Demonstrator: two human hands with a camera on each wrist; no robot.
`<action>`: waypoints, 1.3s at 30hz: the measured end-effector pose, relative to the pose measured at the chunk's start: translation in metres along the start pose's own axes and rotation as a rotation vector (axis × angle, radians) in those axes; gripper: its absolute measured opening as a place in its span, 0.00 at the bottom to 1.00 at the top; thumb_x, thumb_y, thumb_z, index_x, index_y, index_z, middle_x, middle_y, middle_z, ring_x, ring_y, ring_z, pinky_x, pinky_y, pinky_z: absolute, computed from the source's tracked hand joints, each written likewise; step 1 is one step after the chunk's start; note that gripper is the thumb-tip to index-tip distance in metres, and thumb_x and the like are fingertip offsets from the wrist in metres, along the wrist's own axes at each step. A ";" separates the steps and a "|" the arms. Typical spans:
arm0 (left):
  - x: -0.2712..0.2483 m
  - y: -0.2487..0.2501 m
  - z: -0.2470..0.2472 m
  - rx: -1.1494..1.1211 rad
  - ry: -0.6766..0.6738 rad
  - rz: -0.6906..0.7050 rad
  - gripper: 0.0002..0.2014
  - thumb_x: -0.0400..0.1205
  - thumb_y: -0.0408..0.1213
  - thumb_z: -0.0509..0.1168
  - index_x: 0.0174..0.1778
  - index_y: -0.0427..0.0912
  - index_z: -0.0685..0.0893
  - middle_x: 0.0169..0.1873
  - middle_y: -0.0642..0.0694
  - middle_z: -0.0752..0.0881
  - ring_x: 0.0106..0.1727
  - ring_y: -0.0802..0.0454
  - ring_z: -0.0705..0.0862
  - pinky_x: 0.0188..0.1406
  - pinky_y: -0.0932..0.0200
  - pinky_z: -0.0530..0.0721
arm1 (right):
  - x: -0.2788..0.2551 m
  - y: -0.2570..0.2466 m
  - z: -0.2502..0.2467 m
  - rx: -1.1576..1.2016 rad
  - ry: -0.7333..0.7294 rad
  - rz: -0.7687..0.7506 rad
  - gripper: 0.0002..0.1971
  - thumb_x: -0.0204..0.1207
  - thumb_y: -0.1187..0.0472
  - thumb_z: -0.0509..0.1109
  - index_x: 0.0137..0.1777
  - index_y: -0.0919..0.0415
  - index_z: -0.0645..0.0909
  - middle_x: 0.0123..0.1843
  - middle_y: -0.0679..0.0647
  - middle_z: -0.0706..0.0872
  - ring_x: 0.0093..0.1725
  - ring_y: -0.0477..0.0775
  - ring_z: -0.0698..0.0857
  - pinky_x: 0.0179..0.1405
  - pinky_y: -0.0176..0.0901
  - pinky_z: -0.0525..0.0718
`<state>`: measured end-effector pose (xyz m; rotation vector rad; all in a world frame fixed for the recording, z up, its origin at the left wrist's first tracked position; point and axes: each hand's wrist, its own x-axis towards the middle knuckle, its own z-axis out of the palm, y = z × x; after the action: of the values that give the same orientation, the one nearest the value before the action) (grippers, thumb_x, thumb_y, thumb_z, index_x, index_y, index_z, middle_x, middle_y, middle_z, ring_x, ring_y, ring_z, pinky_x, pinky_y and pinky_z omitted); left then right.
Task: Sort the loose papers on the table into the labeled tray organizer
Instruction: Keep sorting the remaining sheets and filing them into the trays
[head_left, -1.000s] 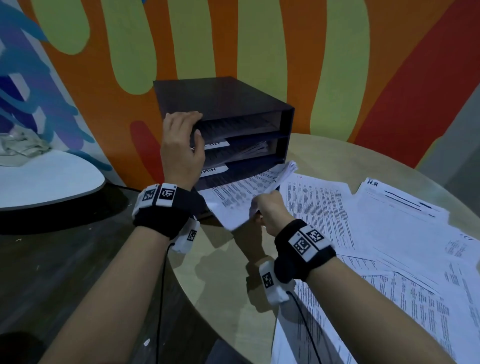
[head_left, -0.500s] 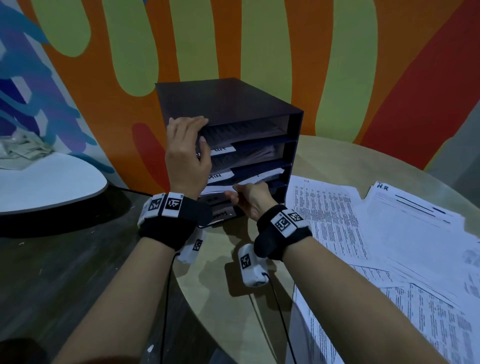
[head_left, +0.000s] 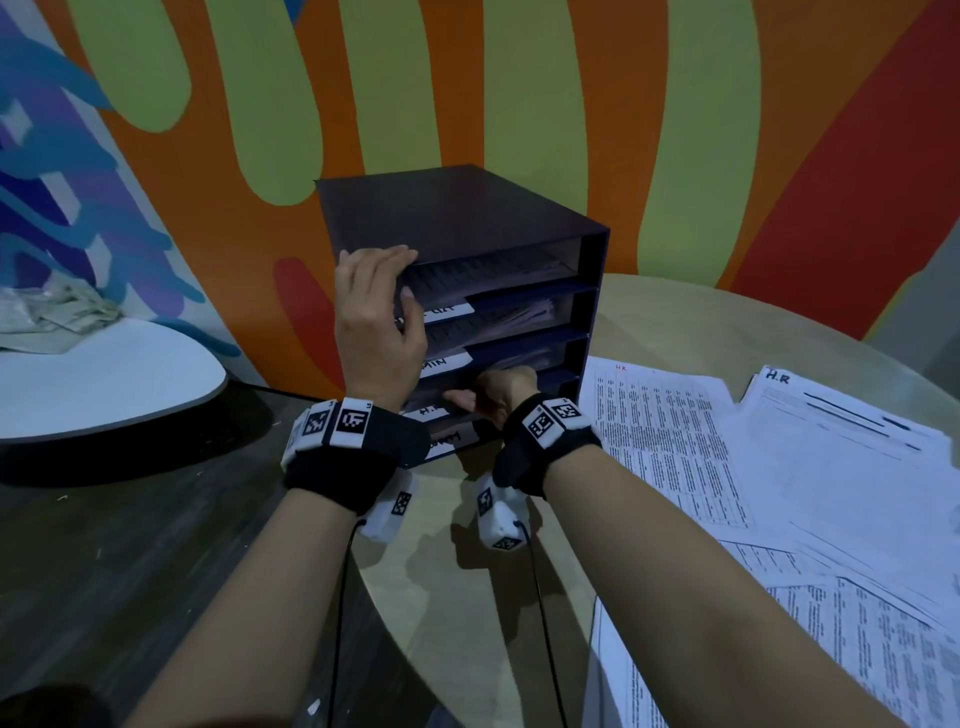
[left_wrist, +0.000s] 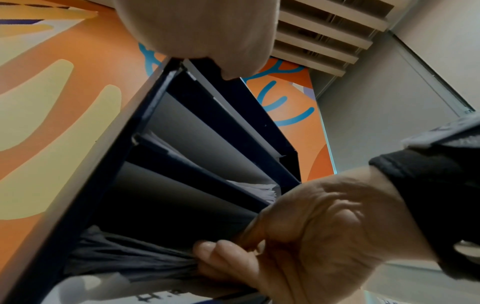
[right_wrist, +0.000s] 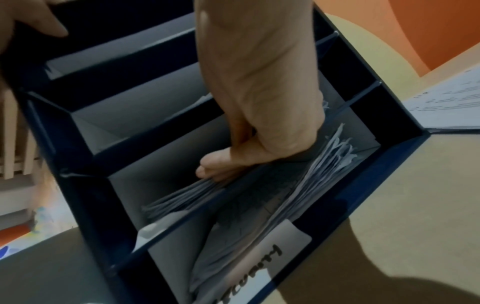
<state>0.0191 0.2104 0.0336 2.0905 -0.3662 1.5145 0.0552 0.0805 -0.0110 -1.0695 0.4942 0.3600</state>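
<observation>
A dark blue tray organizer (head_left: 457, 218) with several labelled shelves stands at the table's far left edge. My left hand (head_left: 374, 322) holds its top front corner, fingers bent over the top and thumb in front. My right hand (head_left: 498, 389) reaches into the shelf labelled H.R (head_left: 431, 410). There its thumb and fingers pinch the near edge of the printed paper (right_wrist: 182, 197) lying on the stack in that shelf; the left wrist view shows the same pinch on the paper (left_wrist: 130, 257). Loose printed sheets (head_left: 660, 441) cover the table to the right.
A sheet marked H.R (head_left: 841, 431) lies on the paper pile at the right. The round beige table (head_left: 675, 317) ends just left of the organizer. Beyond it are a white round tabletop (head_left: 104, 374) and dark floor (head_left: 130, 545). A painted wall (head_left: 519, 78) stands behind.
My right hand has carried the sheet from in front of the organizer into the H.R shelf, and the sheet is now inside. The left hand has stayed on the top corner.
</observation>
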 end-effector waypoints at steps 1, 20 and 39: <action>0.000 0.001 -0.001 0.002 -0.004 -0.005 0.16 0.78 0.23 0.61 0.60 0.33 0.84 0.57 0.40 0.86 0.64 0.44 0.76 0.77 0.43 0.67 | -0.004 -0.001 -0.004 0.127 -0.075 0.048 0.22 0.86 0.66 0.56 0.77 0.75 0.65 0.68 0.77 0.77 0.61 0.74 0.82 0.56 0.57 0.86; -0.081 0.109 0.109 -0.083 -0.981 -0.490 0.21 0.80 0.40 0.67 0.67 0.37 0.75 0.62 0.40 0.79 0.62 0.38 0.80 0.56 0.47 0.82 | -0.109 -0.058 -0.308 -1.135 0.578 -0.110 0.33 0.69 0.58 0.79 0.71 0.74 0.74 0.67 0.68 0.79 0.67 0.66 0.79 0.65 0.55 0.79; -0.110 0.157 0.152 0.189 -1.412 -0.510 0.28 0.68 0.53 0.80 0.49 0.38 0.74 0.63 0.38 0.72 0.68 0.39 0.70 0.66 0.47 0.76 | -0.125 -0.043 -0.339 -1.063 0.466 -0.147 0.32 0.80 0.46 0.68 0.71 0.74 0.74 0.73 0.67 0.77 0.70 0.66 0.78 0.66 0.50 0.75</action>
<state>0.0236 -0.0131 -0.0650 2.7727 -0.1153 -0.3904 -0.0983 -0.2476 -0.0431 -2.2393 0.6437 0.2294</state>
